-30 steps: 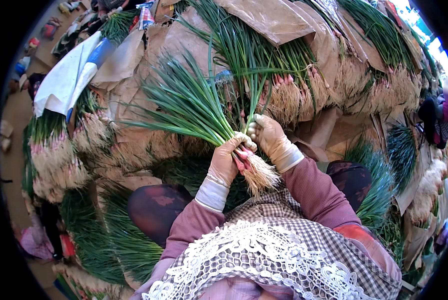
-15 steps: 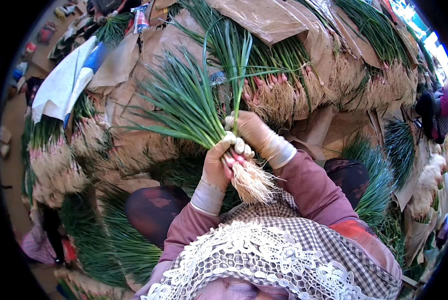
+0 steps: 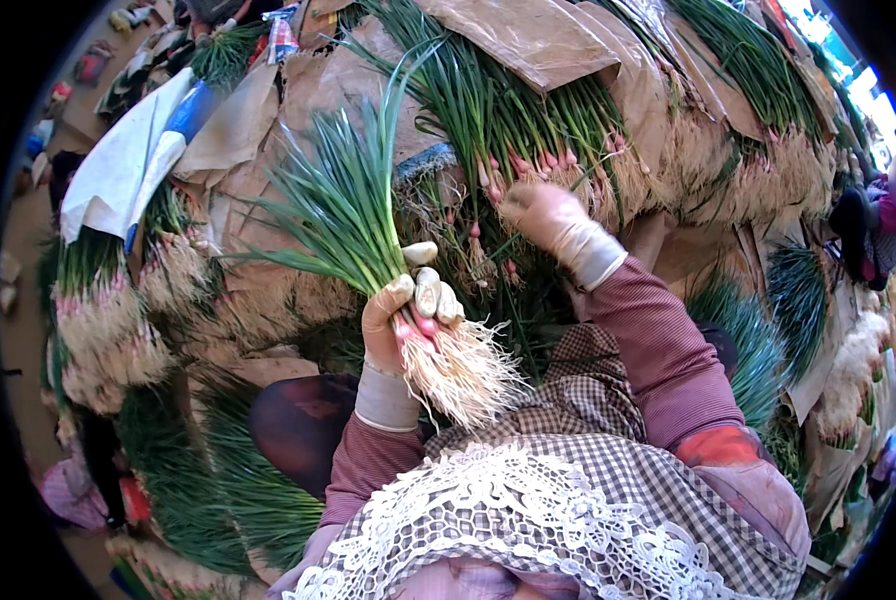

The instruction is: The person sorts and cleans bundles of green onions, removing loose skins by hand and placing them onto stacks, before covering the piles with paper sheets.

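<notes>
In my gloved left hand (image 3: 408,305) is a bunch of spring onions (image 3: 343,205), with the fingers wrapped round the stems just above the reddish bulbs. Its green leaves fan up and to the left, and its pale roots (image 3: 468,372) hang to the lower right. My gloved right hand (image 3: 550,215) is farther forward, at the front of a row of spring onions (image 3: 538,130) whose bulbs and roots point toward me. The right fingers are curled in, and whatever may be between them is hidden.
Brown paper sheets (image 3: 528,45) cover parts of the heap. More root-ended bundles (image 3: 103,320) lie at the left, beneath a white and blue sack (image 3: 133,150). Green leaves (image 3: 238,470) spread beside my left knee, others (image 3: 743,350) by my right. Another person's leg (image 3: 873,230) shows at the far right.
My right hand has left the bunch and moved right and forward to the row; the upright stalks it held are no longer in it. My left hand has shifted slightly left and down with the bunch.
</notes>
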Tool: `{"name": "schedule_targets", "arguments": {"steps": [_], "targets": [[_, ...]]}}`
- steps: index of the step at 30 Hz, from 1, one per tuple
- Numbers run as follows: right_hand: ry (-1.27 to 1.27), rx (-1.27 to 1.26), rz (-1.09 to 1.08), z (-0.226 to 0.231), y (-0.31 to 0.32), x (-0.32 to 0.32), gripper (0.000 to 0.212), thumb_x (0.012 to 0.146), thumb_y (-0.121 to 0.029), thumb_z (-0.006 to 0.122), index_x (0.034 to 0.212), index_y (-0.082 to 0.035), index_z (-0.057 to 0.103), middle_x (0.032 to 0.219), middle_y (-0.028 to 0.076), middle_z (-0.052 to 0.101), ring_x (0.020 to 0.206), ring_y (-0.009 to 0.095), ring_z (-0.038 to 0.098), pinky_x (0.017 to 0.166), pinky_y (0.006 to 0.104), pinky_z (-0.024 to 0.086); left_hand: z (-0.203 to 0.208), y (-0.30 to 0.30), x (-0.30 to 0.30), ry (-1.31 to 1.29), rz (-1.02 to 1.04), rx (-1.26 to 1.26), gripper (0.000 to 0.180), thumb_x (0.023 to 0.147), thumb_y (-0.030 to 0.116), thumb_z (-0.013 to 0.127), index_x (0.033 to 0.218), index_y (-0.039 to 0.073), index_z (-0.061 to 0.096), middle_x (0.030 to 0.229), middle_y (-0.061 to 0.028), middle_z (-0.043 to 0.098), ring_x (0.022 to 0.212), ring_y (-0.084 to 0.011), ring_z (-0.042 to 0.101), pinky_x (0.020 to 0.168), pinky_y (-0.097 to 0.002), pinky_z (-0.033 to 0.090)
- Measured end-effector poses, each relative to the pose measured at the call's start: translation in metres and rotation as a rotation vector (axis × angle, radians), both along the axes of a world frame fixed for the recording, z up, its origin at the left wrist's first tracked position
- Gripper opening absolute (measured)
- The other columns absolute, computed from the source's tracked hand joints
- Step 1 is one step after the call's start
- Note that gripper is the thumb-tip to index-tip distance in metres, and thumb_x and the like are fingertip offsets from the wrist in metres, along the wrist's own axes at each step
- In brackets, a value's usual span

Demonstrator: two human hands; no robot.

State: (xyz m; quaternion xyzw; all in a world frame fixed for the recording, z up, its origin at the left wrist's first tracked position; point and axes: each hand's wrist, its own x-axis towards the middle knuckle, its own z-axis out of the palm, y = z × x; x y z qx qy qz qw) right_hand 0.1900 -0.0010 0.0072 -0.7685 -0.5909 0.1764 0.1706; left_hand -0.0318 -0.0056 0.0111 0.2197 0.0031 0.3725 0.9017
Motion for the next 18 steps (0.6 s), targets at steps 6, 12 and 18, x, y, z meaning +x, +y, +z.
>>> {"name": "schedule_targets", "arguments": {"steps": [6,12,18], "targets": [[0.280,-0.097,-0.053,-0.053,0.005,-0.027,0.028,0.072,-0.032,0.059,0.085,-0.007,0.057,0.071,0.012,0.059,0.073,0.025,0.058,0.065,0.0337,0.044,0.002,-0.003,0.020,0.068,-0.052,-0.033,0.061,0.075,0.021,0.053,0.126,-0.001,0.028,0.066,-0.0021,0.044,0.069,-0.0172,0.044,0.066,-0.0328,0.041],[0.247,0.060,0.124,-0.010,-0.022,-0.016,0.024,0.077,-0.027,0.051,0.085,-0.004,0.053,0.070,0.017,0.056,0.069,0.031,0.056,0.062,0.0367,0.043,-0.027,0.005,0.022,0.476,0.049,-0.201,0.028,0.080,0.013,0.045,0.101,-0.005,0.051,0.067,-0.0091,0.053,0.066,-0.0213,0.054,0.068,-0.0343,0.046],[0.362,-0.001,0.303,-0.021,-0.053,-0.029,0.031,0.084,-0.033,0.041,0.091,-0.007,0.055,0.071,0.014,0.059,0.066,0.027,0.057,0.061,0.0366,0.043,-0.042,0.005,0.032,0.516,-0.003,-0.222,0.022,0.081,0.006,0.044,0.099,-0.005,0.052,0.078,-0.0098,0.055,0.061,-0.0151,0.053,0.057,-0.0251,0.047]]}}
